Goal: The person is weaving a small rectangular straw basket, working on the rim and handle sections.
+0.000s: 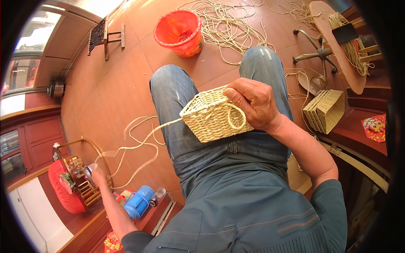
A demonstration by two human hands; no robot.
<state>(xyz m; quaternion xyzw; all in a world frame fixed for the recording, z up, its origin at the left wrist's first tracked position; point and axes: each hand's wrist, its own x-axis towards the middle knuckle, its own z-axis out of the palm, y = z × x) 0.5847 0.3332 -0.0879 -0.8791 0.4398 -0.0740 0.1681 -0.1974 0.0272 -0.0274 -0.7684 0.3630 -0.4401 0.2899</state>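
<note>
A small woven basket (215,122) of pale straw-coloured cord rests tilted on my lap, its open top facing away from me. My right hand (253,101) is closed on the basket's right rim, thumb on the near side. Below that thumb, a loop of cord (236,117) stands out from the basket's wall. From the left corner a long cord (162,126) runs out in loose curves toward my left hand (99,173), which is stretched far to the left. Motion smears its fingers, so their grip on the cord does not show clearly.
A red bucket (179,33) stands beyond my knees beside a heap of loose cord (228,27). Stacked woven baskets (325,110) sit at the right, near a swivel chair base (314,55). At the lower left are a blue jug (138,202) and a bamboo rack (86,192).
</note>
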